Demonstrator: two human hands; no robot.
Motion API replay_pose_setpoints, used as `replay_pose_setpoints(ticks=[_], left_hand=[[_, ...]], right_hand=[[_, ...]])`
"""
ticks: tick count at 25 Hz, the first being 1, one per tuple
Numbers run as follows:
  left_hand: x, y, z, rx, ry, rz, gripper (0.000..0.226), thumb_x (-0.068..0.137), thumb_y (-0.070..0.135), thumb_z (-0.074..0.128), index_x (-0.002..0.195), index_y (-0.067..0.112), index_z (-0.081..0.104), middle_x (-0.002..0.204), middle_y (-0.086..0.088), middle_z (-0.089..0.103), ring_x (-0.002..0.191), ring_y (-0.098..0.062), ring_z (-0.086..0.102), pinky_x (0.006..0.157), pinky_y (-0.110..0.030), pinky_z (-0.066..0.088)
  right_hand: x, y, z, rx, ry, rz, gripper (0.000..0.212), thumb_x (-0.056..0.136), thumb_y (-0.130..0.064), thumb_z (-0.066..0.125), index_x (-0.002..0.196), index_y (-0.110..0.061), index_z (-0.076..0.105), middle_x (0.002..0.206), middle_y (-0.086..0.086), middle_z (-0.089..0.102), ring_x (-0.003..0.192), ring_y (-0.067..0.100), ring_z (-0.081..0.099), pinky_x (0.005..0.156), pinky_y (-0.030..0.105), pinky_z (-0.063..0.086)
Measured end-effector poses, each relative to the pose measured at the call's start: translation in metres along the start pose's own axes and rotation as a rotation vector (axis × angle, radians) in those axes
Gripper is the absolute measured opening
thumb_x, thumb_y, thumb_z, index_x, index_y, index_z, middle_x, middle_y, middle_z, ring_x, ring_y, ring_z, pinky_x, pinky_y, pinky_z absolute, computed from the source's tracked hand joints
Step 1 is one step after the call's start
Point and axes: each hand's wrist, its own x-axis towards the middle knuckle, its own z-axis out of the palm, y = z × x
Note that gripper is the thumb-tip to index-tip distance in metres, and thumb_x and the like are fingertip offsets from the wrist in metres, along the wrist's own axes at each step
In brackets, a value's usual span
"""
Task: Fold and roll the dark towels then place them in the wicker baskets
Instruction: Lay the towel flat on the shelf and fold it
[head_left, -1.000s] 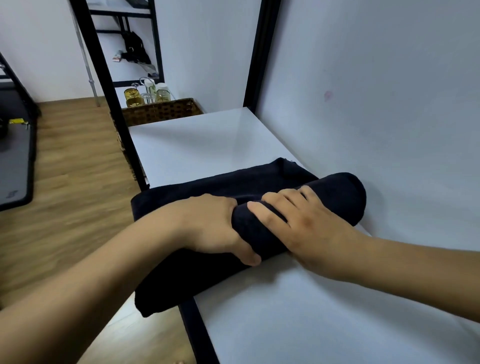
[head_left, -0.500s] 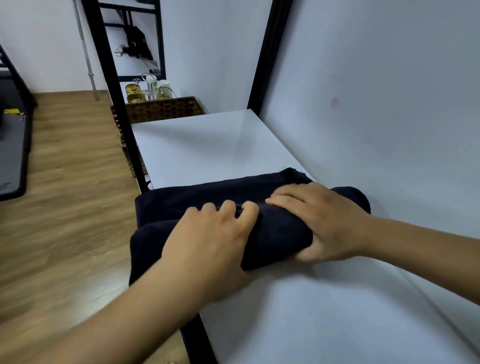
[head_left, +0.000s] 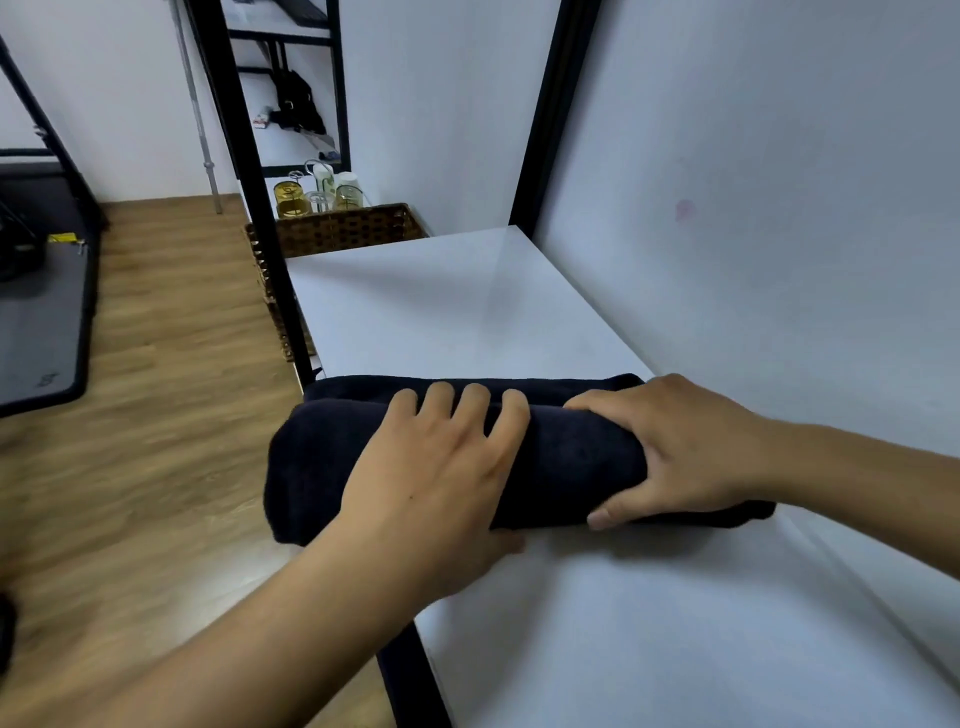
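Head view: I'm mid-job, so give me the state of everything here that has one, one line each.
dark towel: almost fully rolled, a narrow flat strip left on the far side, left end past the shelf edge.
left hand: wrapped over the roll, fingers over its top.
right hand: grips the roll's right part, thumb on the near side.
wicker basket: upright beyond the shelf, inside hidden.

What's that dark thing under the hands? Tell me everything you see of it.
A dark towel, nearly black, soft and fuzzy-looking, rolled into a thick cylinder lying across the white shelf. A narrow flat strip behind the roll is not yet rolled. Its left end juts past the shelf edge. The left hand and right hand both wrap over its top.
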Motion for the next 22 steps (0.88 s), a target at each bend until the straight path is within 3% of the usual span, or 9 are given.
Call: replay_pose_setpoints(ticks=[3, 6, 10, 13, 16, 19, 22], left_hand=[[0.005, -0.002, 0.003, 0.046, 0.022, 0.045, 0.103, 0.074, 0.073, 0.064, 0.146, 0.019, 0.016, 0.127, -0.005, 0.045, 0.100, -0.029, 0.048, 0.086, -0.041, 0.037], [0.019, -0.009, 0.000, -0.004, -0.043, 0.066, 0.086, 0.067, 0.075, 0.068, 0.128, 0.026, 0.030, 0.102, 0.004, 0.048, 0.081, -0.022, 0.045, 0.072, -0.035, 0.035], [0.041, -0.023, -0.008, -0.103, -0.196, 0.074, 0.075, 0.054, 0.077, 0.072, 0.107, 0.033, 0.040, 0.083, 0.010, 0.051, 0.074, -0.017, 0.050, 0.063, -0.033, 0.038], [0.060, -0.033, -0.015, -0.198, -0.314, 0.079, 0.079, 0.045, 0.080, 0.074, 0.108, 0.041, 0.046, 0.086, 0.013, 0.056, 0.080, -0.014, 0.053, 0.065, -0.033, 0.042], [0.071, -0.043, -0.016, -0.117, -0.231, 0.201, 0.083, 0.047, 0.086, 0.067, 0.116, 0.043, 0.048, 0.101, 0.017, 0.057, 0.101, -0.013, 0.052, 0.090, -0.039, 0.044], [0.067, -0.058, -0.008, -0.034, -0.012, 0.223, 0.095, 0.059, 0.087, 0.062, 0.139, 0.041, 0.039, 0.136, 0.015, 0.046, 0.135, -0.017, 0.035, 0.120, -0.052, 0.016], [0.057, -0.077, -0.005, -0.249, -0.010, 0.158, 0.093, 0.068, 0.068, 0.072, 0.148, 0.042, 0.033, 0.155, 0.011, 0.031, 0.151, -0.018, 0.009, 0.122, -0.054, -0.009]], right_hand=[[0.002, 0.002, -0.004, 0.245, -0.146, 0.065, 0.069, 0.050, -0.076, 0.072, 0.111, -0.051, 0.052, 0.092, -0.024, 0.067, 0.088, -0.004, 0.062, 0.077, 0.024, 0.053], [0.004, 0.007, -0.005, 0.451, -0.239, 0.085, 0.050, 0.056, -0.061, 0.081, 0.097, -0.039, 0.061, 0.091, -0.019, 0.071, 0.083, 0.001, 0.067, 0.077, 0.030, 0.056], [0.009, 0.008, -0.004, 0.565, -0.212, 0.127, 0.059, 0.053, -0.068, 0.074, 0.097, -0.030, 0.064, 0.091, -0.011, 0.073, 0.084, 0.009, 0.070, 0.078, 0.036, 0.058], [0.009, 0.007, -0.003, 0.592, -0.178, 0.170, 0.055, 0.055, -0.072, 0.069, 0.092, -0.031, 0.064, 0.085, -0.017, 0.071, 0.078, 0.003, 0.068, 0.069, 0.025, 0.053], [0.002, 0.000, 0.000, 0.683, -0.159, 0.255, 0.049, 0.061, -0.071, 0.071, 0.090, -0.031, 0.065, 0.083, -0.016, 0.073, 0.077, 0.003, 0.070, 0.070, 0.024, 0.051], [-0.002, -0.014, 0.005, 0.841, -0.071, 0.368, 0.048, 0.073, -0.067, 0.073, 0.101, -0.028, 0.068, 0.092, -0.010, 0.076, 0.085, 0.009, 0.074, 0.080, 0.031, 0.057], [0.002, -0.040, 0.010, 0.954, 0.027, 0.428, 0.035, 0.083, -0.056, 0.069, 0.102, -0.027, 0.069, 0.094, -0.008, 0.077, 0.085, 0.011, 0.074, 0.084, 0.034, 0.059]])
